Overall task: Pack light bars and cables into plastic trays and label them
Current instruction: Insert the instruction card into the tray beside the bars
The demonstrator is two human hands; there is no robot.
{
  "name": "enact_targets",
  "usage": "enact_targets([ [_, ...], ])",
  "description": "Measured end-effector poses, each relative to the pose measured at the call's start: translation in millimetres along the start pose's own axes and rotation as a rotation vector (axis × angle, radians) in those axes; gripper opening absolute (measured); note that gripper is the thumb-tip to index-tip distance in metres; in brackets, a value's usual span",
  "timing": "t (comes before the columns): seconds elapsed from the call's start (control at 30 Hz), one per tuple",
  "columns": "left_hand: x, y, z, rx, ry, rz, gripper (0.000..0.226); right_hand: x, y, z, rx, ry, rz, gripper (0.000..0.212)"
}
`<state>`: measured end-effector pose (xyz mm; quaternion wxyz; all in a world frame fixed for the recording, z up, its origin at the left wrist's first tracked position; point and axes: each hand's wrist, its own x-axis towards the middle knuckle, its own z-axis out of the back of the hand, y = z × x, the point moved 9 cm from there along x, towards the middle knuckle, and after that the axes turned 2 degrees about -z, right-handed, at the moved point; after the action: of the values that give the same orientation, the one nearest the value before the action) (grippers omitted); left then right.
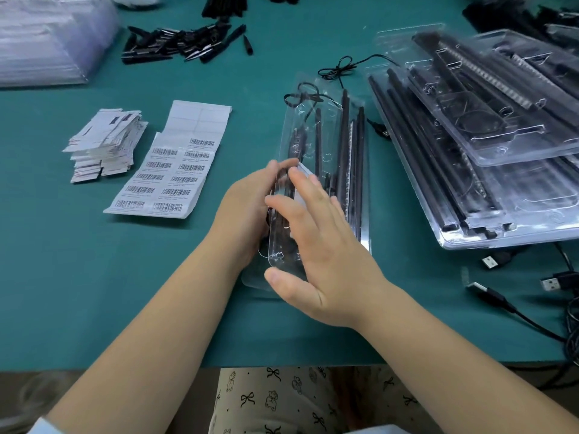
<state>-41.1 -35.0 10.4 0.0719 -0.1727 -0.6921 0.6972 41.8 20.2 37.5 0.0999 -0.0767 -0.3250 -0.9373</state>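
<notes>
A pile of small paper slips (105, 145) sits far left on the green counter (94, 277). Next to it lies a sheet of barcode labels (169, 177). In the middle is a clear plastic tray (326, 170) with black light bars (344, 145) inside. The left hand (247, 211) curls around the tray's left edge and grips it. The right hand (319, 245) lies on top with straight fingers, pressing the clear lid. A black cable (341, 67) rests just behind the tray. On the right sits a stack of filled trays (488, 145), with USB plugs (551, 283) near it.
</notes>
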Motion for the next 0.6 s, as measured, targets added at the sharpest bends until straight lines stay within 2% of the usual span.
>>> enact_targets([
  [0.07, -1, -5, 0, 0.103, 0.015, -0.059, 0.027, 0, 0, 2, 0.023, -0.013, -0.001, 0.063],
  [0.13, -1, -5, -1, 0.097, 0.029, -0.061, 0.024, 0, 0, 3, 0.032, -0.019, 0.000, 0.061],
  [0.2, -2, -4, -1, 0.072, 0.039, -0.057, 0.027, 1, 1, 3, 0.030, -0.022, 0.004, 0.060],
  [0.3, -1, -7, -1, 0.167, 0.054, -0.077, 0.029, 1, 1, 4, 0.019, -0.041, 0.008, 0.062],
  [0.43, 1, 4, -10, 0.182, 0.156, -0.043, 0.031, 0, -1, 7, 0.022, -0.065, 0.005, 0.067],
  [0.6, 2, 5, -13, 0.171, 0.158, -0.032, 0.035, 0, -2, 4, -0.036, -0.028, -0.012, 0.070],
])
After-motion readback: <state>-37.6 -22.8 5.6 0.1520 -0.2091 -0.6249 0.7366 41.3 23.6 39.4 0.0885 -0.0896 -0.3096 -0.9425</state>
